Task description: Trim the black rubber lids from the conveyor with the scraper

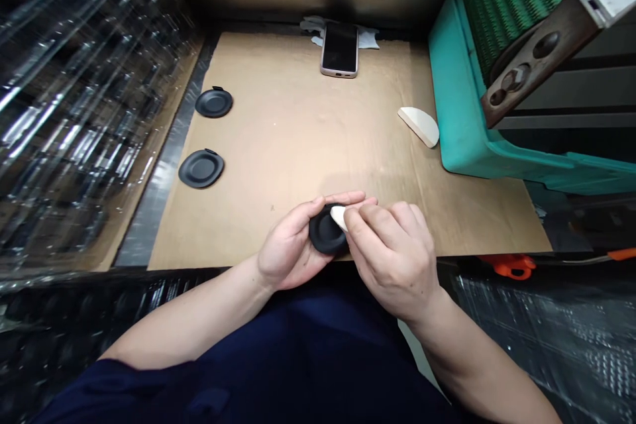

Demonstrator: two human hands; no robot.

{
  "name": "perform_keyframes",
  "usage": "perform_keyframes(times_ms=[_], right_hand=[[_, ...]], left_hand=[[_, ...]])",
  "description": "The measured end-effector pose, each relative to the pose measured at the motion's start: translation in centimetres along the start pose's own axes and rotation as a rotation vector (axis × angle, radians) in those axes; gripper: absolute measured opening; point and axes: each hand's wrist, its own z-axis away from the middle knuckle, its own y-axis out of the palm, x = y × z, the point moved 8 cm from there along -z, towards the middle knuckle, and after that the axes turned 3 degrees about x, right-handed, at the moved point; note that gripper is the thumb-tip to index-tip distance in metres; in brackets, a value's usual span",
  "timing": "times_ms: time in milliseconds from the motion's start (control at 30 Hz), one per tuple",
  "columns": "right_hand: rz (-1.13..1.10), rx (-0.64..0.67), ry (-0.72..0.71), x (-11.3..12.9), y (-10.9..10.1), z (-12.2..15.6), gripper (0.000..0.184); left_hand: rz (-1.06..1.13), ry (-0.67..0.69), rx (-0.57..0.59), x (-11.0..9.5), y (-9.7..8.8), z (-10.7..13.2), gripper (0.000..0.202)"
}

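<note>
In my left hand lies a round black dished part, cupped in the palm with the thumb at its rim. My right hand pinches a small off-white piece, its tip against the black part; most of that piece is hidden by my fingers. Two similar black parts, each with a small tab at the rim, rest at the left of the cardboard: one farther back and one nearer. A half-round off-white block lies to the right.
Cardboard covers the bench. A phone lies on a crumpled cloth at the back. At right stands a teal bin beside a green ridged belt and metal bracket. Stacked clear plastic trays fill the left.
</note>
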Motion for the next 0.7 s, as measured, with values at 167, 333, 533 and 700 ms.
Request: perform_keyframes(times_ms=[167,333,533,700], right_hand=[[-0.034,0.018,-0.032,-0.12,-0.06,0.17,0.018],[0.021,0.061,-0.018,-0.44,-0.01,0.02,0.017],[-0.005,0.061,-0.04,0.06,-0.23,-0.1,0.016],[-0.017,0.096,0.028,-0.19,-0.1,-0.24,0.017]], left_hand=[[0.011,-0.014,-0.03,0.16,-0.04,-0.12,0.049],[-0.006,0.003,-0.039,0.16,-0.01,-0.32,0.048],[-0.001,0.009,-0.048,0.2,-0.09,-0.27,0.049],[-0.035,-0.003,-0.015,0.23,-0.02,-0.3,0.048]])
